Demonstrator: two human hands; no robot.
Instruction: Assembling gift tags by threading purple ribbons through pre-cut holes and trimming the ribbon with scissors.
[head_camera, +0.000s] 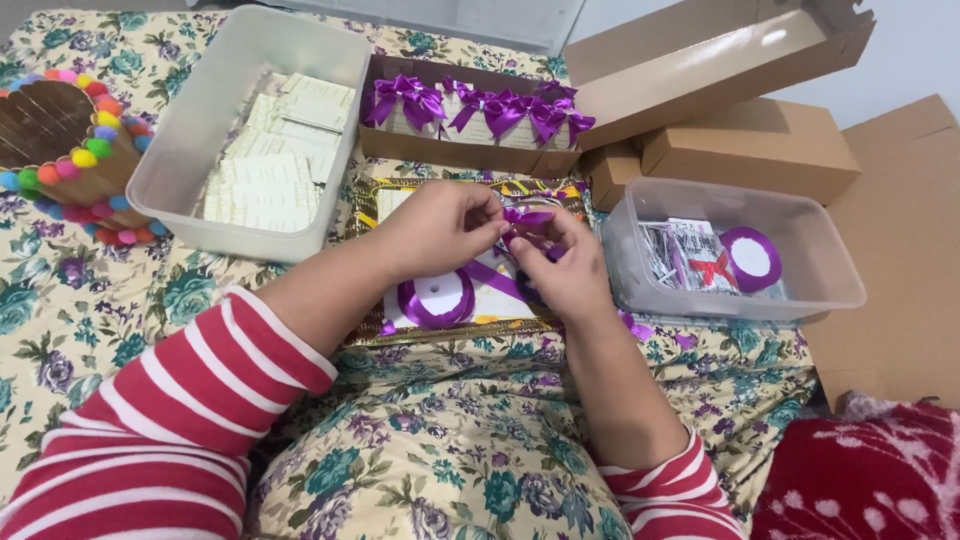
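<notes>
My left hand (440, 225) and my right hand (565, 265) meet over a gold-edged tray (372, 205), both pinching a piece of purple ribbon (525, 216) folded into a small loop or bow. A strand of the ribbon runs down to a purple ribbon spool (437, 299) lying flat on the tray under my hands. Behind them an open cardboard box (455, 150) holds a row of small pale packets, each topped with a purple bow (408, 97).
A clear plastic tub (180, 150) of cream cards stands at the left, beside a heart-shaped wooden holder with coloured pompoms (60, 140). At the right, another clear tub (640, 280) holds tags, red scissors and a ribbon spool. Cardboard boxes (760, 145) sit behind.
</notes>
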